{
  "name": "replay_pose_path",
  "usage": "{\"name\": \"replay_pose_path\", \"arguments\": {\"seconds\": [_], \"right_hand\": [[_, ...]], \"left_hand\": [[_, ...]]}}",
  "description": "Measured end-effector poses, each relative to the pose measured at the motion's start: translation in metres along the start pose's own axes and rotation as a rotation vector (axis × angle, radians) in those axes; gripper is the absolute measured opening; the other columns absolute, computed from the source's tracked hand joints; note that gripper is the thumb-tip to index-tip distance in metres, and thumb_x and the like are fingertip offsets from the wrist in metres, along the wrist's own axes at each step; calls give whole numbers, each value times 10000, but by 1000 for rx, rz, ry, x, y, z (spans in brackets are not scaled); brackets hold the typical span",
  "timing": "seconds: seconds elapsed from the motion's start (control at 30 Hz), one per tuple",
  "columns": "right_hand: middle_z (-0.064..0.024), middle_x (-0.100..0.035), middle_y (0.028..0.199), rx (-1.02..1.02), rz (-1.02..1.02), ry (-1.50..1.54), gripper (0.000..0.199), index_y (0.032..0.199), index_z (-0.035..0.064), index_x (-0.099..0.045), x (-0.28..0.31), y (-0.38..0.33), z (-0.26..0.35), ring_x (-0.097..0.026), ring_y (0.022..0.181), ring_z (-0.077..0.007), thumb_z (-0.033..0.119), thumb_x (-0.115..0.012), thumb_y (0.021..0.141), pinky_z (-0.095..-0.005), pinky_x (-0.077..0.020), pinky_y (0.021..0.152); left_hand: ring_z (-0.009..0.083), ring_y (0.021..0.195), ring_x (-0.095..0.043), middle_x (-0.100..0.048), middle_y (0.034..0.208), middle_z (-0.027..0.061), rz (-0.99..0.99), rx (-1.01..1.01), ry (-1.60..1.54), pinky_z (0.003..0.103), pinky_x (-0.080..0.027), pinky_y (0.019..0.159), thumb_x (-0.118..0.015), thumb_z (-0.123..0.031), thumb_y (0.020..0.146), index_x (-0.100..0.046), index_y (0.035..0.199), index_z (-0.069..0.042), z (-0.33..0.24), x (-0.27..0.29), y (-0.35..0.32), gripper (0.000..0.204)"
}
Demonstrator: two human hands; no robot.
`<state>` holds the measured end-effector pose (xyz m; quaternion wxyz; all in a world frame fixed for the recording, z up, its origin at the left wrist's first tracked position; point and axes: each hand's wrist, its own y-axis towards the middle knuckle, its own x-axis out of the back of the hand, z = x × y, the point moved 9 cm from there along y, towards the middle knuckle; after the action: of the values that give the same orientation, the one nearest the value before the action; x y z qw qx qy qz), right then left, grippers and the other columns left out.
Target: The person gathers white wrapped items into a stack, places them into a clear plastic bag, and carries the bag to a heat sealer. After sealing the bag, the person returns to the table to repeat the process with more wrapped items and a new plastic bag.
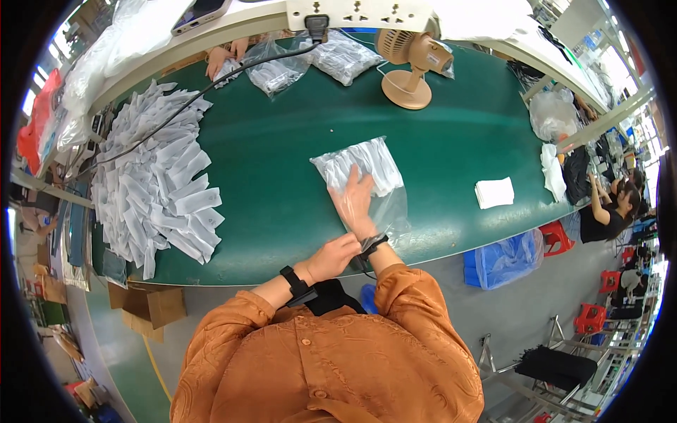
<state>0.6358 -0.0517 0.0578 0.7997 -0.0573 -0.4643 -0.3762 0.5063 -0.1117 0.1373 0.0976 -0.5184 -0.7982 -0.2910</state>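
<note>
Orange long-sleeved shirt (pixel 331 359), textured weave, buttons down the front, cuffs gathered at the forearms. Black band with a small black unit on the left wrist (pixel 290 276). Black strap on the right wrist (pixel 374 244). Both hands bare.

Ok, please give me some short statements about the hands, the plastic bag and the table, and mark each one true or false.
1. The right hand is inside the clear plastic bag. True.
2. The left hand holds the fan. False: it is at the bag's open end, near the right wrist.
3. The bag holds white folded pieces. True.
4. The table is red. False: it is green.
5. The pile of white pieces lies to the person's right. False: it lies to the left.
</note>
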Motion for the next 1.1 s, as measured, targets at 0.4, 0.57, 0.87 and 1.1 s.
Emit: {"name": "replay_pose_path", "arguments": {"seconds": [0.4, 0.57, 0.87, 1.1], "right_hand": [[-323, -511, 1188, -55, 76, 253, 768, 1268, -108, -394, -27, -19, 11, -496, 1140, -468, 357, -768, 784, -471, -415, 954], [-269, -533, 1139, 274, -77, 214, 691, 1278, -111, -416, -28, -11, 10, -517, 1077, -420, 289, -750, 824, -458, -408, 959], [-104, -563, 728, 40, 75, 150, 111, 867, -1, -613, 57, -168, -34, -511, 612, -219, 101, -600, 910, -340, -452, 594], [-70, -556, 687, -114, -21, 99, 73, 863, 6, -611, 76, -179, 27, -471, 554, -172, 69, -611, 900, -302, -393, 515]], "left_hand": [[335, 796, -559, -513, 927, 147, -8, 6, -47, 391, -475, 695, -567, -24, 901, -559, 959, -18, 10, 19, -50, 58], [333, 928, -555, -525, 999, 141, 38, 213, 73, 403, -481, 796, -627, -74, 860, -569, 1036, -37, 45, 22, -71, 189], [472, 1240, -389, -417, 1325, 233, -737, 570, 970, 554, -334, 1050, -769, -165, 733, -578, 1198, -69, 126, 290, -248, 512], [427, 1227, -396, -439, 1307, 199, -515, 662, 1064, 527, -363, 1008, -785, -238, 735, -568, 1301, -144, 184, 384, -281, 613]]}}
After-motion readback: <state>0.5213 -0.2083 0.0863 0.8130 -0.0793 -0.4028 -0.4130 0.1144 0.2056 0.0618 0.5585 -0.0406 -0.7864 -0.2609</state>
